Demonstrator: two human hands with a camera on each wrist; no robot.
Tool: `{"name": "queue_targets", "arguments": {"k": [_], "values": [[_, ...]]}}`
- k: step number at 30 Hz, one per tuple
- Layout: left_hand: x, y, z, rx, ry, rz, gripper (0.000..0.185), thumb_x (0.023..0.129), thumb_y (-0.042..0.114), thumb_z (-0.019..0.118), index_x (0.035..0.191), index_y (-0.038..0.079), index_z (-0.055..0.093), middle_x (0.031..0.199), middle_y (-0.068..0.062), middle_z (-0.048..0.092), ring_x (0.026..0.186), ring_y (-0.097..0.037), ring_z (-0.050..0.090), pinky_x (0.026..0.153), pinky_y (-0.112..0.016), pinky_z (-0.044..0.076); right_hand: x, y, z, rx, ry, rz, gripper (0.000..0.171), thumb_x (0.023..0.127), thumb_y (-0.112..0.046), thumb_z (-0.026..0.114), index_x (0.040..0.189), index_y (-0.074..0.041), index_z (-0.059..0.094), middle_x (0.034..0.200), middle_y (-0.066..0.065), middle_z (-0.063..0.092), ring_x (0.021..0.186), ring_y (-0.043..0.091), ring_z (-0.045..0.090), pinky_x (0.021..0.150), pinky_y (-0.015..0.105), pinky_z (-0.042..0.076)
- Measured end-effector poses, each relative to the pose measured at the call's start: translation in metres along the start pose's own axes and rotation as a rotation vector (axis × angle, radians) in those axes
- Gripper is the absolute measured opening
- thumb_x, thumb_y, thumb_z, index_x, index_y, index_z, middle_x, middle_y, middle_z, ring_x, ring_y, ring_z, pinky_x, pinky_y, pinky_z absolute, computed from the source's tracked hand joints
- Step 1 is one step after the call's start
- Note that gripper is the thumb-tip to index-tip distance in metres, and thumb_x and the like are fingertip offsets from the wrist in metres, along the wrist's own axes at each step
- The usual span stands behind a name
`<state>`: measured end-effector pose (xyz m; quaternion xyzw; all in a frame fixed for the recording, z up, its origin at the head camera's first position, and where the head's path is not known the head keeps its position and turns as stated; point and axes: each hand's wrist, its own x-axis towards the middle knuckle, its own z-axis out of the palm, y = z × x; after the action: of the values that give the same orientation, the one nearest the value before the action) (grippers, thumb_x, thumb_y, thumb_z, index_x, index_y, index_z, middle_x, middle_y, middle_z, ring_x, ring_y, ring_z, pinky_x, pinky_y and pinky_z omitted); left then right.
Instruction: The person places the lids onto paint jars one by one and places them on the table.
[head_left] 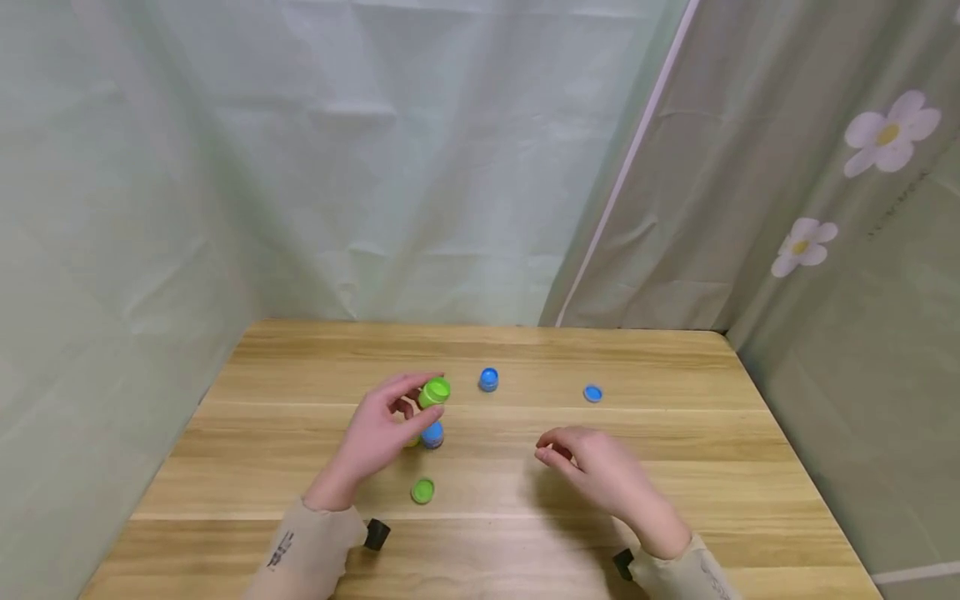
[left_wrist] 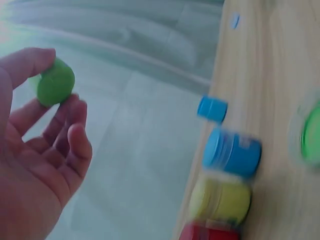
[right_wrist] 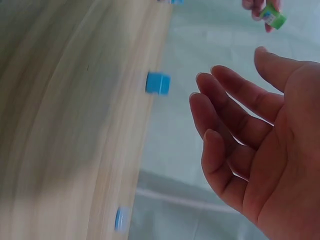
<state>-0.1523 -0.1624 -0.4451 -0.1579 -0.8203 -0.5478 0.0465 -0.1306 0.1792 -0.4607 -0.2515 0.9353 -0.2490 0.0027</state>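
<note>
1. The left hand (head_left: 375, 437) pinches a green tub (head_left: 434, 392) between thumb tip and fingertips, lifted above the counter (head_left: 675, 467); the other fingers (left_wrist: 75, 145) curl loosely.
2. The right hand (head_left: 600, 475) hovers over the counter holding nothing, fingers relaxed and slightly bent.
3. The tub looks like light, stiff plastic with smooth sides, so likely a bit slippery; a pinch across its round wall, as now, seems the sound hold.
4. Under the left hand stand a blue tub (head_left: 432, 434), a yellow tub (left_wrist: 220, 200) and a red tub (left_wrist: 207, 233), touching in a row.
5. A green lid (head_left: 423, 491) lies nearer the person; a blue pot (head_left: 488, 379) and blue lid (head_left: 592, 393) sit farther off.
</note>
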Motion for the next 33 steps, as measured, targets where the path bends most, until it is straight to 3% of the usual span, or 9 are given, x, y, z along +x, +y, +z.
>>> {"name": "queue_targets", "arguments": {"k": [6, 13, 21, 26, 33], "values": [[-0.019, -0.011, -0.028, -0.071, 0.082, 0.021, 0.043, 0.096, 0.01, 0.082, 0.138, 0.014, 0.071, 0.119, -0.002, 0.069, 0.091, -0.019, 0.062, 0.074, -0.027, 0.053, 0.016, -0.016, 0.012, 0.008, -0.087, -0.064, 0.026, 0.109, -0.043, 0.063, 0.111, -0.022, 0.078, 0.089, -0.022, 0.065, 0.08, -0.002, 0.059, 0.073, 0.027, 0.053], [-0.026, -0.013, -0.046, -0.162, 0.165, 0.009, 0.041, 0.093, -0.001, 0.082, 0.131, 0.0, 0.068, 0.112, -0.001, 0.072, 0.097, -0.017, 0.062, 0.077, -0.024, 0.052, 0.032, -0.031, 0.025, -0.018, -0.15, -0.145, 0.019, 0.106, -0.03, 0.071, 0.116, -0.016, 0.077, 0.09, -0.015, 0.067, 0.082, 0.002, 0.063, 0.073, 0.026, 0.054], [-0.026, -0.011, -0.049, -0.182, 0.142, 0.001, 0.04, 0.094, 0.0, 0.081, 0.132, 0.002, 0.069, 0.115, -0.003, 0.074, 0.097, -0.021, 0.061, 0.079, -0.027, 0.053, 0.042, -0.05, 0.044, -0.106, -0.214, -0.221, 0.029, 0.101, -0.029, 0.078, 0.128, -0.02, 0.074, 0.111, -0.007, 0.073, 0.094, 0.005, 0.068, 0.079, 0.027, 0.057], [-0.025, -0.01, -0.048, -0.181, 0.141, 0.009, 0.04, 0.095, 0.001, 0.081, 0.133, 0.002, 0.07, 0.117, -0.001, 0.075, 0.097, -0.021, 0.06, 0.083, -0.025, 0.051, 0.05, -0.065, 0.056, -0.146, -0.231, -0.289, 0.037, 0.099, -0.03, 0.08, 0.134, -0.018, 0.072, 0.122, -0.005, 0.072, 0.102, 0.005, 0.067, 0.089, 0.026, 0.057], [-0.023, -0.012, -0.05, -0.188, 0.14, 0.016, 0.04, 0.098, 0.003, 0.079, 0.136, 0.004, 0.069, 0.121, 0.001, 0.074, 0.1, -0.02, 0.062, 0.083, -0.023, 0.052, 0.065, -0.086, 0.073, -0.199, -0.264, -0.312, 0.056, 0.097, -0.039, 0.082, 0.146, -0.018, 0.065, 0.14, 0.001, 0.066, 0.121, 0.013, 0.066, 0.102, 0.031, 0.055]]}}
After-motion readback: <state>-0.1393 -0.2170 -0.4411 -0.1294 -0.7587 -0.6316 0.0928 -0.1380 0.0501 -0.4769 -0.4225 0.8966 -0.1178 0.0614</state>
